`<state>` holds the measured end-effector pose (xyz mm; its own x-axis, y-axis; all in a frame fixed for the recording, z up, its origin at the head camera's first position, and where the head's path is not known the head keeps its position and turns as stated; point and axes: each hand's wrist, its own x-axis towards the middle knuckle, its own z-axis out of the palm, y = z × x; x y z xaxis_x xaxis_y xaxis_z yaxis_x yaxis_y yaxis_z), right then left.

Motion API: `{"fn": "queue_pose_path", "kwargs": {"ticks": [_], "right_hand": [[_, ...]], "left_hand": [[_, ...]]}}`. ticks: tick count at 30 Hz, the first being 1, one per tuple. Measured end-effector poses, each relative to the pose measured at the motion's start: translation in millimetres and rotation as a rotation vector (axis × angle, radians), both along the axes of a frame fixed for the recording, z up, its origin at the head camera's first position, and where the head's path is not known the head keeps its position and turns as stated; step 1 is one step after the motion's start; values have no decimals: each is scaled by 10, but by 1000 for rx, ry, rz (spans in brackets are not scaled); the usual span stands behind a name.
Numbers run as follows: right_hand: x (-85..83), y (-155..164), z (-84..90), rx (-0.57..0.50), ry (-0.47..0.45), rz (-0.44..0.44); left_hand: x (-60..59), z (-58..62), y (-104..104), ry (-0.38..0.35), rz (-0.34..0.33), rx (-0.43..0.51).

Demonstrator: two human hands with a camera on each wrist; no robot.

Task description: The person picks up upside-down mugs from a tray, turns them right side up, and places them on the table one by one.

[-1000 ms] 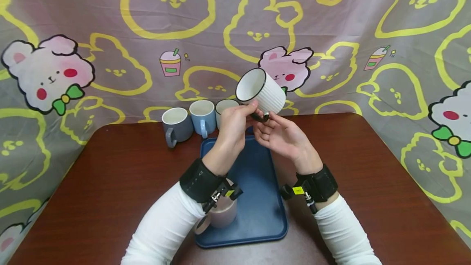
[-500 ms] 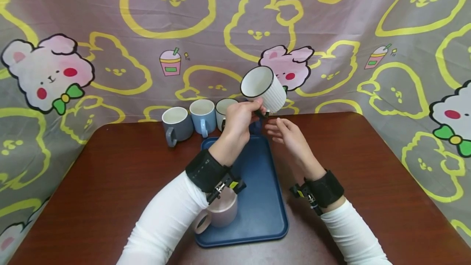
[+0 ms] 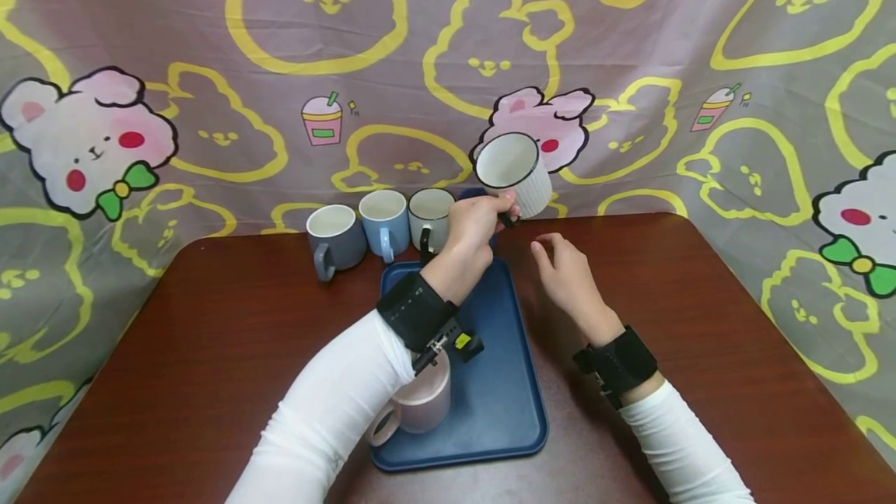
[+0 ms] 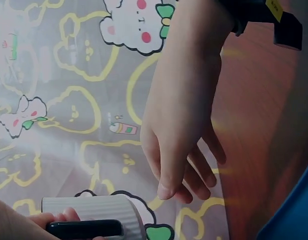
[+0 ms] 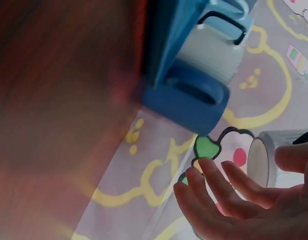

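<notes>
My left hand (image 3: 470, 238) grips the black handle of a white ribbed mug (image 3: 533, 183) with a black rim. The mug is held up above the table's far edge, tilted with its mouth toward me and to the left. In the left wrist view, fingers curl round the black handle (image 4: 86, 228) beside the ribbed wall. My right hand (image 3: 570, 277) hovers to the lower right of the mug, apart from it. Its fingers look loosely extended in the right wrist view, where the same white mug (image 5: 284, 172) appears behind the thumb.
A blue tray (image 3: 493, 403) bears a pink mug (image 3: 428, 403), partly covered by my left wrist. Along the back stand a grey mug (image 3: 343, 243), a light blue mug (image 3: 388, 228), a black-rimmed white mug (image 3: 435, 228) and a dark blue mug (image 5: 189, 107). A patterned cloth hangs behind.
My right hand has let go of the mug and drawn away down and to the right. The left hand has carried the mug slightly right, its mouth turning more upward.
</notes>
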<state>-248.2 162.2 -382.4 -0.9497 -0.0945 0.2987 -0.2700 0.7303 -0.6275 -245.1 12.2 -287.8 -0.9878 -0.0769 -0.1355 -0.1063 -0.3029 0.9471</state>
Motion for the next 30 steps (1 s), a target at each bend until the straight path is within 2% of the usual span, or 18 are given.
{"fn": "queue_pose_path", "kwargs": {"ticks": [4, 8, 14, 23, 27, 30], "right_hand": [[-15, 46, -56, 83, 35, -20], [-29, 115, -103, 165, -6, -41], [-25, 226, -159, 244, -40, -41], [-27, 333, -230, 286, 1, -22], [-30, 354, -239, 290, 39, -21], [-31, 374, -240, 296, 32, -21]], "left_hand": [[-52, -28, 54, -25, 35, -2], [-112, -64, 119, -62, 74, -11], [-189, -138, 215, -109, 97, -12], [-250, -256, 376, -156, 144, 57], [-306, -303, 448, -198, 193, 23], [-354, -326, 497, -240, 229, 6]]}}
